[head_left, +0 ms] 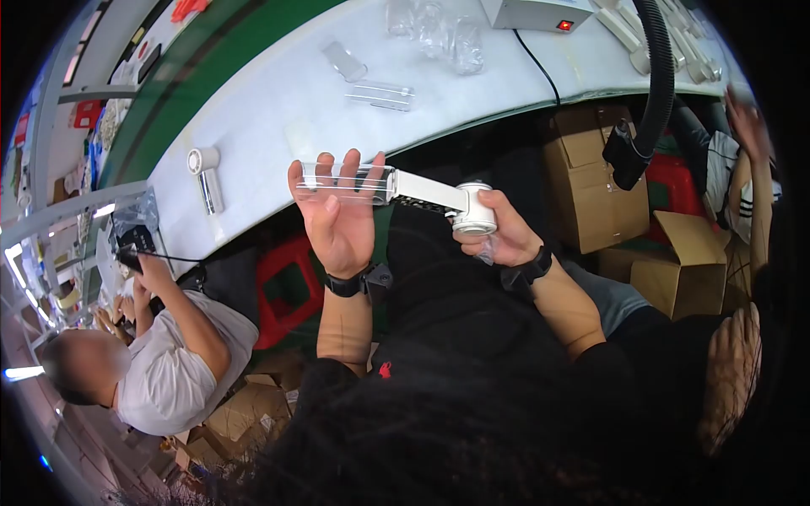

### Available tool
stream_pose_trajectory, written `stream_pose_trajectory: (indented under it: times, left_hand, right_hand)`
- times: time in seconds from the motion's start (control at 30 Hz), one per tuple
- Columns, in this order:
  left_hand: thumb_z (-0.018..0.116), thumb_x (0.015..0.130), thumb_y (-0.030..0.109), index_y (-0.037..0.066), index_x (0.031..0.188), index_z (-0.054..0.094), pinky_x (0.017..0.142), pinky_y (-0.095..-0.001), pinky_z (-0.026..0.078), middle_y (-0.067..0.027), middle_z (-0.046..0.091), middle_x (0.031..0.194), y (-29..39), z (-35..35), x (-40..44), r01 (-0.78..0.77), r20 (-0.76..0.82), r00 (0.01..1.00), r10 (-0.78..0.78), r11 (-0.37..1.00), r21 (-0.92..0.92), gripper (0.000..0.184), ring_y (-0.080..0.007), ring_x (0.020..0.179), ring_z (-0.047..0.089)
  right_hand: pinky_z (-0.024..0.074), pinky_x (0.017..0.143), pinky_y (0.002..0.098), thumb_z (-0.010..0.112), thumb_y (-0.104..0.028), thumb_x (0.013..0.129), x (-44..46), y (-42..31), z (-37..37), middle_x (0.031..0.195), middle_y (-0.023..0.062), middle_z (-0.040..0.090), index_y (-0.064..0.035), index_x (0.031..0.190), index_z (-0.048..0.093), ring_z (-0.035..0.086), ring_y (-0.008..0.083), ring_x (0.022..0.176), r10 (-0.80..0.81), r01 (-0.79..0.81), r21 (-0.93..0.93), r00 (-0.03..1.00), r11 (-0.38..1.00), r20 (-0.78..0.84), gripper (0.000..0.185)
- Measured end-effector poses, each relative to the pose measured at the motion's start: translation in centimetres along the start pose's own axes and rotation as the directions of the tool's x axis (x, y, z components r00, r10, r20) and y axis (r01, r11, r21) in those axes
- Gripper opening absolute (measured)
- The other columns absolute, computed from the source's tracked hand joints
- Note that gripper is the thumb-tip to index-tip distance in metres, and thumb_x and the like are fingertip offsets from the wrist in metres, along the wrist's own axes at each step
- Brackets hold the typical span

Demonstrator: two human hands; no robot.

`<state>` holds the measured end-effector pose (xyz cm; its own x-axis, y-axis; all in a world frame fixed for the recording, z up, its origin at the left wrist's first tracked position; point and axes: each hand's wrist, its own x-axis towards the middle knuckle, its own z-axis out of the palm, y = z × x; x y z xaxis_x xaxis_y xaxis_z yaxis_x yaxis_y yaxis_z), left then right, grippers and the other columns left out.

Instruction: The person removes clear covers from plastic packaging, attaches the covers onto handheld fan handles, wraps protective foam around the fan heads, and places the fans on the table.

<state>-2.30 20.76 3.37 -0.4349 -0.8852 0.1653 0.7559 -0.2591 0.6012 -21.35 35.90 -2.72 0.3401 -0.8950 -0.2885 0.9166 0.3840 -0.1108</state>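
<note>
A white handheld device with a round head (475,209) is held above my lap, at the table's front edge. My right hand (504,232) grips its round head. A clear plastic sleeve (344,183) sits at the far end of the device's white handle. Behind and under this sleeve is my left hand (342,219), palm up, fingers spread, with the thumb against the sleeve. A small piece of clear film hangs below my right hand.
On the white table (261,126) lie another white device (205,180), clear plastic covers (380,95), clear bags (434,34) and a grey box (537,13). A black flexible hose (661,84) hangs at right, near cardboard boxes (595,181). A co-worker (173,363) sits at left.
</note>
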Motion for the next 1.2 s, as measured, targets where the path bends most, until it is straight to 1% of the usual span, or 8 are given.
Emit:
stream_pose_trajectory:
  times: [0.17,0.37,0.57,0.73,0.83,0.93,1.03,1.2]
  left_hand:
    - [0.058,0.089,0.004,0.022,0.142,0.04,0.115,-0.0749,0.023,-0.0098,0.051,0.139,-0.7,0.6,0.0,0.012,0.004,1.0,-0.012,1.0,0.005,0.058,-0.0343,0.134,0.048]
    - [0.06,0.089,0.008,0.021,0.144,0.036,0.114,-0.0746,0.025,-0.0118,0.048,0.141,-0.9,1.1,-0.4,-0.021,0.012,1.0,0.02,0.992,0.121,0.062,-0.0395,0.134,0.046]
    - [0.066,0.089,0.024,0.02,0.149,0.031,0.113,-0.0714,0.028,-0.0167,0.044,0.144,-1.5,2.0,-1.1,-0.024,0.018,1.0,0.021,0.981,0.19,0.069,-0.0459,0.136,0.042]
    - [0.064,0.092,0.033,0.017,0.151,0.027,0.115,-0.0673,0.03,-0.0187,0.043,0.147,-1.6,1.7,-1.3,0.055,0.03,0.998,-0.063,0.972,0.227,0.071,-0.0481,0.139,0.039]
    - [0.061,0.094,0.035,0.014,0.151,0.027,0.115,-0.0647,0.031,-0.0224,0.043,0.147,-1.9,1.7,-1.8,0.096,0.038,0.993,-0.109,0.962,0.255,0.07,-0.0485,0.139,0.039]
    - [0.058,0.097,0.034,0.011,0.151,0.027,0.114,-0.0626,0.034,-0.0258,0.042,0.146,-2.3,1.7,-2.2,0.139,0.05,0.986,-0.159,0.95,0.281,0.067,-0.0483,0.137,0.041]
    - [0.057,0.098,0.034,0.01,0.151,0.027,0.113,-0.0609,0.036,-0.0266,0.043,0.145,-2.6,1.4,-2.6,0.173,0.07,0.976,-0.205,0.933,0.316,0.066,-0.0484,0.135,0.044]
    - [0.054,0.099,0.033,0.009,0.151,0.027,0.112,-0.0584,0.038,-0.0274,0.043,0.145,-2.8,1.4,-2.8,0.184,0.088,0.971,-0.223,0.929,0.322,0.063,-0.0482,0.134,0.045]
  right_hand:
    - [0.0308,0.047,0.022,0.056,-0.043,0.099,-0.2,0.7,-0.2,0.074,-0.0029,0.053,-0.0122,0.111,0.059,0.04,0.0046,0.055,0.014,-0.013,0.026,0.999,1.0,-0.048,0.034]
    - [0.0308,0.047,0.0219,0.056,-0.042,0.099,-0.2,0.7,-0.2,0.077,-0.0023,0.054,-0.0131,0.112,0.059,0.041,0.0042,0.054,0.002,0.0,0.029,0.998,1.0,-0.058,0.032]
    - [0.0314,0.048,0.0221,0.056,-0.042,0.1,-0.1,0.9,0.5,0.077,-0.0021,0.055,-0.0141,0.112,0.058,0.041,0.0045,0.054,0.022,-0.019,0.048,0.998,0.999,-0.057,0.031]
    - [0.0324,0.049,0.0227,0.056,-0.043,0.1,-0.1,0.9,1.0,0.078,-0.002,0.055,-0.0149,0.112,0.058,0.041,0.0051,0.056,0.033,-0.03,0.055,0.998,0.998,-0.053,0.031]
    - [0.0369,0.049,0.0251,0.055,-0.046,0.098,0.2,1.1,0.0,0.099,0.009,0.063,-0.0097,0.124,0.057,0.047,0.0107,0.06,0.019,-0.021,0.114,1.0,0.993,0.019,0.045]
    - [0.0372,0.05,0.0251,0.056,-0.048,0.098,0.1,1.1,0.3,0.099,0.0084,0.063,-0.0097,0.125,0.057,0.047,0.0106,0.061,0.017,-0.02,0.101,0.999,0.995,0.033,0.047]
    - [0.0328,0.049,0.0229,0.055,-0.045,0.1,0.1,1.0,1.7,0.079,-0.002,0.055,-0.015,0.116,0.058,0.04,0.0055,0.057,0.021,-0.021,0.065,1.0,0.998,-0.008,0.035]
    - [0.0317,0.049,0.0228,0.054,-0.047,0.1,0.0,1.1,1.6,0.079,-0.0023,0.053,-0.0152,0.117,0.058,0.039,0.0057,0.056,0.028,-0.028,0.075,1.0,0.997,0.01,0.036]
